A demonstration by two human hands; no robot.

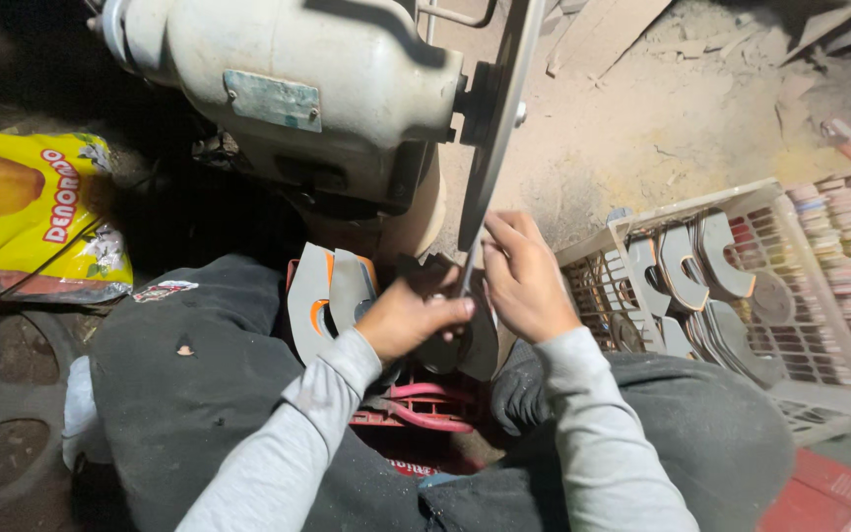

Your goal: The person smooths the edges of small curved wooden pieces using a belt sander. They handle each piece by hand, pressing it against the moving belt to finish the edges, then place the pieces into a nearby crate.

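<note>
**Flat grey piece held at the grinding disc**

Grey sleeves lowest in view. Left hand point(408, 317) and right hand point(524, 281) both grip a flat, dark grey curved piece point(472, 340), dusty, edge against the motor's disc point(497, 108). Similar hooked pieces fill the white plastic crate point(790, 246) at right.

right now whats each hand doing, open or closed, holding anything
Left hand: closed on a flat dark curved piece, held at the grinding wheel.
Right hand: closed, fingers pinching the same piece from the other side.
</note>
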